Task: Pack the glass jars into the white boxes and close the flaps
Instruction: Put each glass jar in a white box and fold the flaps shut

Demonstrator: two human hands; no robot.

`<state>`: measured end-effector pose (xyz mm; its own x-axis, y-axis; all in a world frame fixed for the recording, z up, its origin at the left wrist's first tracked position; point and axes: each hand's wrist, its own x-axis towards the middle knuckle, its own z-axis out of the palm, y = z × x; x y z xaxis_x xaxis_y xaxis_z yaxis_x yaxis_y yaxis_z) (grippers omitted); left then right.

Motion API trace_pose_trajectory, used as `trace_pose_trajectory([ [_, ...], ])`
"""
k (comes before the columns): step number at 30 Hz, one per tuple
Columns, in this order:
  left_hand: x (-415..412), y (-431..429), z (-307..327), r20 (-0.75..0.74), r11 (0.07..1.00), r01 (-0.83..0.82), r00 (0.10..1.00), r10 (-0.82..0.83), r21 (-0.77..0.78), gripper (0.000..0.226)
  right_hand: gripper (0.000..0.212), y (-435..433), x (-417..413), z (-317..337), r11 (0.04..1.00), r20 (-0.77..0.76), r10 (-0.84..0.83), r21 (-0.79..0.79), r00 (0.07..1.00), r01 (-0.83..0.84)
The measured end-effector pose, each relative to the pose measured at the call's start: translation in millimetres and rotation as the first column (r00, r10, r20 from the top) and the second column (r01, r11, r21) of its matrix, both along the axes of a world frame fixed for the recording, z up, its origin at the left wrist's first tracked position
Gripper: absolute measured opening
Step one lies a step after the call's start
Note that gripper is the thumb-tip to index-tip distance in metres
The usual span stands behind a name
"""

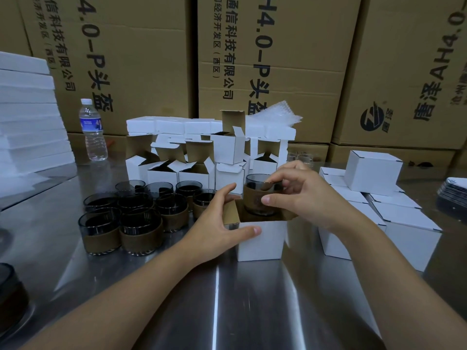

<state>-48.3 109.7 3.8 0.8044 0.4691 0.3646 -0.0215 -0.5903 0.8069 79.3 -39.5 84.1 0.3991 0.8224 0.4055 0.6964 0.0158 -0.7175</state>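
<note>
The right grip [303, 195] is closed on a glass jar [254, 200], thumb on the near side of its brown sleeve and fingers curled over the far rim, so the jar hangs upright with its base already below the mouth of the white box [262, 241]. Holding it from above rather than round the middle probably lets the fingers clear the box walls as it goes down. The left grip [222, 223] holds that box, thumb pressed on the front face and fingers hooked on the left flap. This appears to steady the light carton on the slick steel surface [227, 299] and keep the flap bent out of the jar's way. The flaps are all open, so closing is not yet done. The waiting jars [131, 213] stand clustered just left of the box, within easy reach of either grip. A row of open boxes [187, 170] sits behind them, flaps up and ready to be drawn forward. The closed boxes [374, 170] are stacked on the right, apart from the unpacked stock. A water bottle [92, 130] stands at the back left, and large brown cartons [141, 59] wall off the rear
</note>
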Motion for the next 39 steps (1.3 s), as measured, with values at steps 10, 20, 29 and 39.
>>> trace_pose_trajectory([
  [10, -0.1, -0.6, -0.1, 0.002, 1.000, -0.021, 1.000, 0.021, 0.009, 0.100, 0.015, -2.2, 2.3, -1.9, 0.994, 0.120, 0.019, -0.112, 0.993, -0.005],
  [20, 0.0, -0.1, 0.0, 0.015, 1.000, -0.012, 1.000, 0.012, 0.009, 0.103, 0.013, -3.0, 10.7, -4.7, 0.982, 0.175, 0.060, -0.187, 0.983, -0.027],
  [29, -0.2, 0.5, -0.7, 0.032, 1.000, -0.005, 0.999, 0.005, 0.020, 0.098, 0.023, -0.5, 14.2, -6.9, 0.970, 0.213, 0.068, -0.241, 0.975, -0.015],
  [39, -0.4, 1.1, -1.0, 0.021, 0.999, -0.008, 1.000, 0.007, 0.035, 0.097, 0.021, 0.3, 14.8, -5.8, 0.955, 0.193, 0.069, -0.297, 0.979, -0.008],
])
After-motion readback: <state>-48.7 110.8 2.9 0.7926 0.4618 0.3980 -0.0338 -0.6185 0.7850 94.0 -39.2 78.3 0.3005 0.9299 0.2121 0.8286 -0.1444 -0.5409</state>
